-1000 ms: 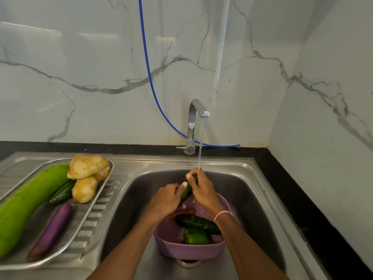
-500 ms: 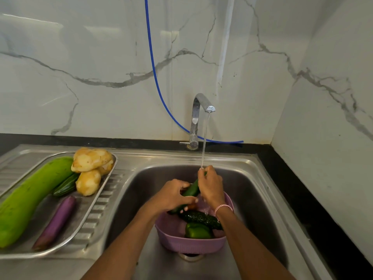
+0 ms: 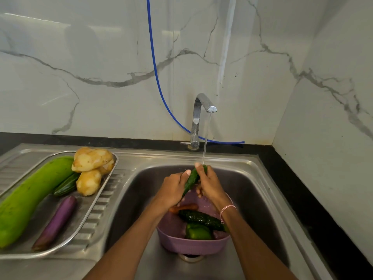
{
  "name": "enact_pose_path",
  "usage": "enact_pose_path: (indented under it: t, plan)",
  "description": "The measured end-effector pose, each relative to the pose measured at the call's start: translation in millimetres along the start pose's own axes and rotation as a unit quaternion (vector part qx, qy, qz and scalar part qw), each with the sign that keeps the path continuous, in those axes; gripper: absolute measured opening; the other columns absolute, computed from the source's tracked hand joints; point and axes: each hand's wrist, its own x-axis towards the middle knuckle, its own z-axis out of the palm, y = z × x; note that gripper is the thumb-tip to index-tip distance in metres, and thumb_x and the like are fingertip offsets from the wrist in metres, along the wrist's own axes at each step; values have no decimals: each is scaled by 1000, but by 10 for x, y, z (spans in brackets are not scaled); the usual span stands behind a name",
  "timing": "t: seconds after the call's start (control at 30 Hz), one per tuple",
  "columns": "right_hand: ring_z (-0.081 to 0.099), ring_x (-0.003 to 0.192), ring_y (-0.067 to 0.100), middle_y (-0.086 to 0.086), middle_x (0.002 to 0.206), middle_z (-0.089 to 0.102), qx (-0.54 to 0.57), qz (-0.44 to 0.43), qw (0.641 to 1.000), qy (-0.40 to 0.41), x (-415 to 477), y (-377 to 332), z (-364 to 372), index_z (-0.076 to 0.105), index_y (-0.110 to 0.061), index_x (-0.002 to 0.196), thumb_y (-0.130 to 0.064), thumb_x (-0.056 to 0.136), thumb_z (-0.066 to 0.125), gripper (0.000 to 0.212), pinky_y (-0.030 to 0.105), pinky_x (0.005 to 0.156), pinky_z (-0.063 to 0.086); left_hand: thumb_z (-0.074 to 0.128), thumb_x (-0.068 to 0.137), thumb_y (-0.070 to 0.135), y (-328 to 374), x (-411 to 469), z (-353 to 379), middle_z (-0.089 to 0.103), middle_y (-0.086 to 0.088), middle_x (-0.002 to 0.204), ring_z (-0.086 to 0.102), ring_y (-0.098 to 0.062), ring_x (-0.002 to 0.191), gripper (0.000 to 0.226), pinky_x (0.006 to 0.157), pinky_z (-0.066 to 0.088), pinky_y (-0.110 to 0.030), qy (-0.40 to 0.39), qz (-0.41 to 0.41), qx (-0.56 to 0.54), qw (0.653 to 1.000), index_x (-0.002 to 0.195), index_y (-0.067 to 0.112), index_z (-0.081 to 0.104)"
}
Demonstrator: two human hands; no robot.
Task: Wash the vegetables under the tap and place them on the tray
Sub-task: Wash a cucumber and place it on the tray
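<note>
While water falls in a thin stream point(image 3: 205, 138) from the tap point(image 3: 202, 105), the person holds one slim green cucumber point(image 3: 191, 179) under it, above the purple basket point(image 3: 189, 246) standing in the sink point(image 3: 139, 199). Both hands are curled round it. The right hand point(image 3: 211, 185) grips the upper end, where the stream lands; the left hand point(image 3: 173, 188) wraps the lower part, thumb lying up along the skin. Its long axis slants from the tip at the upper right, under the water, down to the left towards the basket.

Judging by the task, the coming move is a carry to the tray point(image 3: 82, 207), which lies well apart on the drainer to the left, beyond the sink's edge. The left hand is the nearer one, and already has the end that points that way.

On the tray I count one big pale green gourd point(image 3: 30, 197), three potatoes point(image 3: 90, 158) with one partly hidden behind the others, one dark cucumber point(image 3: 66, 185) and one purple aubergine point(image 3: 56, 221). In the basket I count three unwashed: one knobbly dark cucumber point(image 3: 201, 219), one green pepper point(image 3: 198, 232) and one reddish root point(image 3: 183, 208), perhaps a carrot. With the one in hand, four are left.
</note>
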Motion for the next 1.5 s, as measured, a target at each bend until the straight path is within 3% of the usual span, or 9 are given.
enact_pose_path:
  t: [0.2,0.33,0.43,0.7,0.83,1.0,1.17,1.33,1.5]
  plan:
    - [57,52,13,8,78,64,52,-53,997,17,-67,-32,-33,55,-23,123,-29,99,72,31,27,46,48,44,106,50,169,-131,64,71,-10,80,59,-19,50,31,40,45,-29,-66,-82,-261,959,115,21,47]
    - [67,65,21,8,82,71,5,-41,993,112,-5,-4,-56,65,-13,101,-30,101,67,17,35,58,57,75,89,50,109,-101,71,74,-11,82,59,-23,49,45,42,46,-32,-92,-43,-197,975,114,20,52]
    - [58,44,15,8,66,66,-1,-9,988,156,0,-11,-53,67,-12,89,-34,106,56,30,28,43,48,82,79,20,84,-109,42,73,-10,83,62,-21,47,48,44,50,-33,-102,-15,-91,991,116,24,53]
    - [65,50,19,13,65,70,62,57,986,145,11,48,-170,70,-8,99,-58,106,46,55,29,51,56,78,89,39,-49,-51,-65,73,7,115,69,-6,99,38,95,52,-26,11,86,23,996,126,31,73]
    - [64,55,14,13,83,72,40,0,997,67,28,33,-198,65,-12,107,-40,98,72,30,25,51,54,58,104,38,29,-47,-42,77,5,100,73,-13,66,25,71,61,-31,13,24,-39,999,120,27,74]
    - [70,79,20,15,100,73,135,-17,991,-9,-11,23,-10,57,-10,123,-32,79,92,60,41,75,62,41,110,40,191,-85,24,61,-4,81,44,-6,46,31,36,28,-18,-18,-175,-296,939,117,16,59]
    - [61,57,11,3,69,65,112,-26,993,36,-12,42,48,65,1,105,-34,97,75,37,24,51,49,49,108,39,247,-115,10,69,-4,74,35,-7,42,33,34,19,-16,-85,-175,-370,908,110,6,51]
    - [71,76,21,10,85,73,65,28,987,143,74,96,20,69,-11,96,-51,102,58,42,39,69,58,71,92,9,225,-144,-4,66,-14,96,43,-5,50,42,40,32,-18,-137,-137,-293,936,125,18,46]
    - [69,73,24,11,79,69,98,101,980,140,16,35,-65,63,-9,99,-63,107,37,61,46,79,62,70,98,29,121,-154,-25,67,9,86,57,-10,70,27,57,49,-24,-115,-37,-172,978,122,24,61]
